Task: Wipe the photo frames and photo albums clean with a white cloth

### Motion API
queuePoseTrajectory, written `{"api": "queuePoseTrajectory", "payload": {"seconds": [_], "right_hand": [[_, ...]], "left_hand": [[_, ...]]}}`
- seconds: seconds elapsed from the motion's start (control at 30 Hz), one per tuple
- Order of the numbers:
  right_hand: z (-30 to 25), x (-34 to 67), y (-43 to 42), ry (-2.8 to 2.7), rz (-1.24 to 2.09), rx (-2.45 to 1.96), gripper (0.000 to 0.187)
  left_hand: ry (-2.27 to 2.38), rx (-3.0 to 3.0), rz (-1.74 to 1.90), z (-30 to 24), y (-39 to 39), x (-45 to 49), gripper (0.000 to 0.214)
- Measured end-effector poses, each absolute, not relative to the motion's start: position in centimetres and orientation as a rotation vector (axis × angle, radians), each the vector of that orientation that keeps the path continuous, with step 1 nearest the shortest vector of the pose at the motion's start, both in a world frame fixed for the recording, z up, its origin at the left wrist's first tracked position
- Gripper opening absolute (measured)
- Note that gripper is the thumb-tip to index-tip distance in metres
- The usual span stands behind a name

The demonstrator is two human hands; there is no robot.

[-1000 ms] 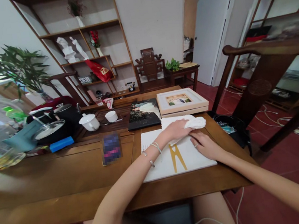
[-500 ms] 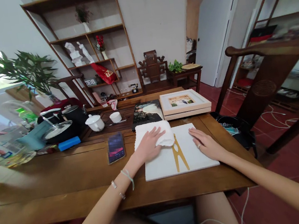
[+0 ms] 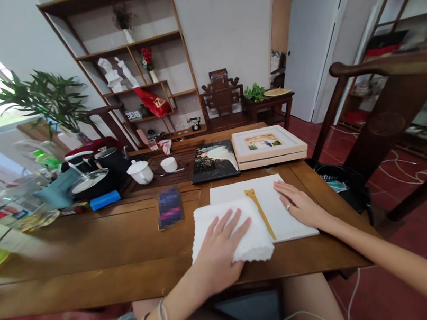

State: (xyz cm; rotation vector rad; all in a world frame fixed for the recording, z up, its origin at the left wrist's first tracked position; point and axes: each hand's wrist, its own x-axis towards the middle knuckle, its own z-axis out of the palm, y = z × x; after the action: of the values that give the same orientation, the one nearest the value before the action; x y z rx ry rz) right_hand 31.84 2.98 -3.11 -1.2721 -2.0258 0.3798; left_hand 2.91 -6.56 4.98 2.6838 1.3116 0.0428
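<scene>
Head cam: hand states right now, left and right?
Left hand: open, flat on the white cloth, fingers spread.
Right hand: open, palm down on the white panel, holding nothing.

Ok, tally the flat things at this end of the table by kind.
Pictures: 3 (white panel, dark print, framed picture)
Cloths: 1 (white cloth)
Phones: 1 (phone)
Total: 5
</scene>
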Motion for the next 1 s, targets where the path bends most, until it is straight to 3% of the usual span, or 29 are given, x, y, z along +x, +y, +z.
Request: {"api": "queuePoseTrajectory", "payload": {"seconds": [0.33,0.77,1.0], "right_hand": [[-3.4,32.0,3.0,-2.012,0.378,-1.233,0.042],[-3.4,31.8,3.0,-2.004,0.384,-1.239,0.042],[-3.6,31.9,3.1,-2.004,0.375,-1.228,0.042]], "left_hand": [[1.409,2.738,0.176,3.7,4.7,3.5,0.064],[1.271,2.688,0.039,4.5,-9.8,2.8,0.099],[1.357,2.576,0.121,5.0,-3.7,3.7,0.069]]}}
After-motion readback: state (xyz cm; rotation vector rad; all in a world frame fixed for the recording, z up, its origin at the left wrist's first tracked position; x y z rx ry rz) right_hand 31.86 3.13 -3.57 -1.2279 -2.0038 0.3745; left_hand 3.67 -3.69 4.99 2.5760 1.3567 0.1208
